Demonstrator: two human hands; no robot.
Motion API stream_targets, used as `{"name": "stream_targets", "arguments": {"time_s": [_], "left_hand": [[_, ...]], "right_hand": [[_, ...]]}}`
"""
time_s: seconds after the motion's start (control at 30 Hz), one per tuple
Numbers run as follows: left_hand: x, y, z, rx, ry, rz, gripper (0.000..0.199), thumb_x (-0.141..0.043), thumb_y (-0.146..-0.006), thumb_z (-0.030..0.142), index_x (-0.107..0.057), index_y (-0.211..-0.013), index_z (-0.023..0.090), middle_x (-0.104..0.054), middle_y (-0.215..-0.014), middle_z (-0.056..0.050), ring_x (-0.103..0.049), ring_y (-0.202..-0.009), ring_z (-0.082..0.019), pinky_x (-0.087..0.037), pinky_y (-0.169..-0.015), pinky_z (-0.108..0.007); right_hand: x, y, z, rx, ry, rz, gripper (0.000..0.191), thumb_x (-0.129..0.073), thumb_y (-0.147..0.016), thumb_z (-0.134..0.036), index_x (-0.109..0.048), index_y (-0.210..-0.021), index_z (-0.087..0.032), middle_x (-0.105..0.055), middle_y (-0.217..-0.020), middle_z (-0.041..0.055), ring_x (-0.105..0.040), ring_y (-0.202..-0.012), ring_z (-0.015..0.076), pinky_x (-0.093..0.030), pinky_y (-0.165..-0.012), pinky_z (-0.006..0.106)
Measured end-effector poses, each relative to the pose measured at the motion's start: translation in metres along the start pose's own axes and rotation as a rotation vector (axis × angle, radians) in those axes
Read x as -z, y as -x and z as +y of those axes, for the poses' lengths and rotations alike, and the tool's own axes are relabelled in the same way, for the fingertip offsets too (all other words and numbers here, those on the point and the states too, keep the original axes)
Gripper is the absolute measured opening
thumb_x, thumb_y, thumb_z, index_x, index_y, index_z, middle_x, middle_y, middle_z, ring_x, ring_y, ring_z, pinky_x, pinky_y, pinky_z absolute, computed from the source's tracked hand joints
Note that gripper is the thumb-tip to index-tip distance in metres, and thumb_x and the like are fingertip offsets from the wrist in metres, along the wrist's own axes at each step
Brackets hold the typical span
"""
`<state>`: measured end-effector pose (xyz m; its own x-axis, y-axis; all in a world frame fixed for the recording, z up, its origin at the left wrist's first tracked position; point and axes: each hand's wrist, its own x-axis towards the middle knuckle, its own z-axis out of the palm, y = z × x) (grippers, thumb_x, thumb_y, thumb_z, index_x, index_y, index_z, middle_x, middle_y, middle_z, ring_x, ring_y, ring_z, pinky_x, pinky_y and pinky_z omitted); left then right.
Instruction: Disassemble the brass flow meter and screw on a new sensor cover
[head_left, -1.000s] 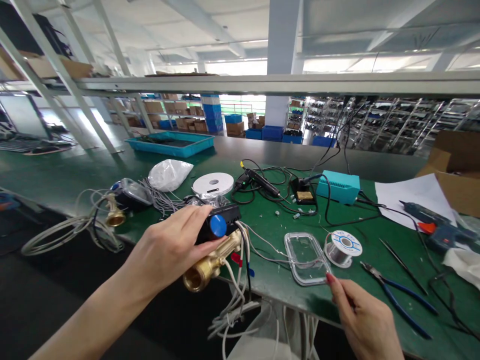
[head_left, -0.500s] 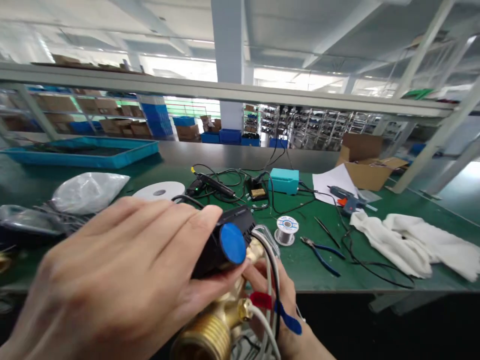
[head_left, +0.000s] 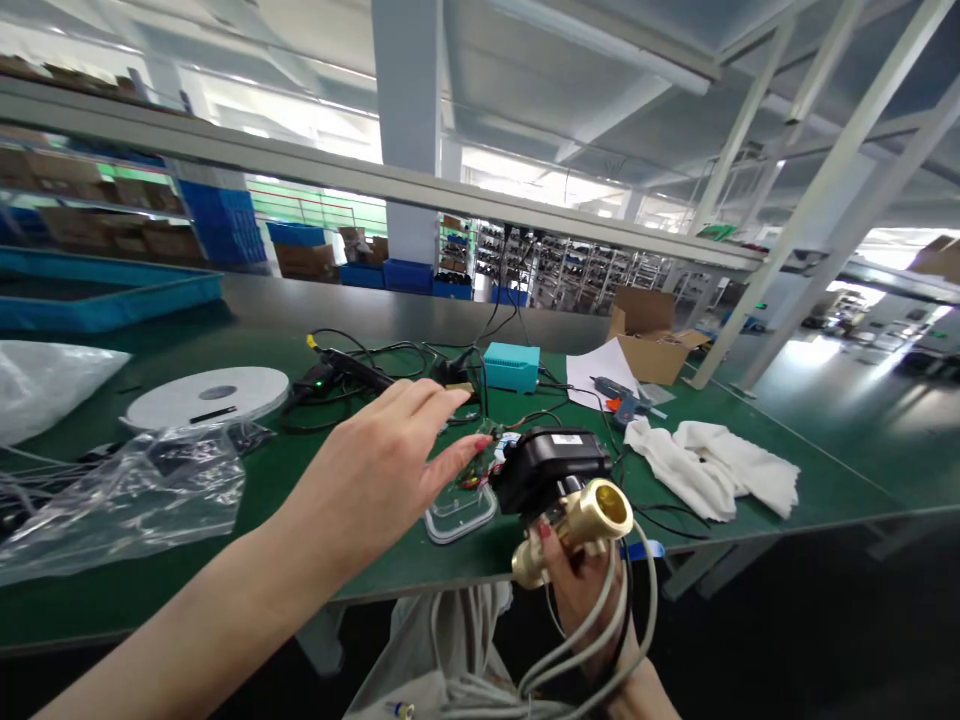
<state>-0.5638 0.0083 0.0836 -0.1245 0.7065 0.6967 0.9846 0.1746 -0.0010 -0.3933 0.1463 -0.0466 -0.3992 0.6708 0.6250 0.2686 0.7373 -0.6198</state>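
Right hand (head_left: 577, 590) closed firmly around brass motorized valve (head_left: 592, 520), held over front edge of green workbench (head_left: 405, 570); left hand (head_left: 375, 470) open, fingers spread, empty, above workbench. Grip on brass body best, cables (head_left: 600, 640) kept clear.

I'm gripping a brass motorized valve (head_left: 581, 530) in my right hand (head_left: 577, 595), its black actuator (head_left: 551, 468) on top and pale cables (head_left: 600, 640) looping down past my wrist. My left hand (head_left: 375, 470) is reaching out open, its fingertips (head_left: 469, 450) hovering near a clear plastic lid (head_left: 460, 515) on the green workbench (head_left: 360, 560).
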Motion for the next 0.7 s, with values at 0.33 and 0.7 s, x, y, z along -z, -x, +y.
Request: {"name": "stream_targets", "arguments": {"time_s": [0.33, 0.7], "left_hand": [[-0.050, 0.039, -0.008, 0.056, 0.185, -0.120, 0.045, -0.026, -0.100, 0.053, -0.056, -0.107, 0.020, -0.059, -0.101, -0.004, -0.055, -0.095, -0.024, -0.048, -0.083, -0.043], [-0.076, 0.039, 0.006, 0.041, 0.314, -0.178, 0.017, -0.046, -0.097, 0.027, -0.057, -0.107, 0.018, -0.058, -0.101, -0.005, -0.054, -0.095, -0.024, -0.049, -0.085, -0.045]], "right_hand": [[0.018, -0.005, 0.008, -0.601, -0.409, 0.010, 0.045, -0.058, -0.075, -0.059, -0.060, -0.083, -0.015, -0.068, -0.070, 0.0049, -0.064, -0.060, 0.0186, -0.052, -0.052, 0.028], [0.019, -0.019, 0.001, -0.817, -0.968, 0.108, 0.040, -0.072, -0.067, -0.051, -0.051, -0.071, -0.018, -0.054, -0.052, -0.0073, -0.044, -0.040, 0.0054, -0.033, -0.037, 0.017]]}}
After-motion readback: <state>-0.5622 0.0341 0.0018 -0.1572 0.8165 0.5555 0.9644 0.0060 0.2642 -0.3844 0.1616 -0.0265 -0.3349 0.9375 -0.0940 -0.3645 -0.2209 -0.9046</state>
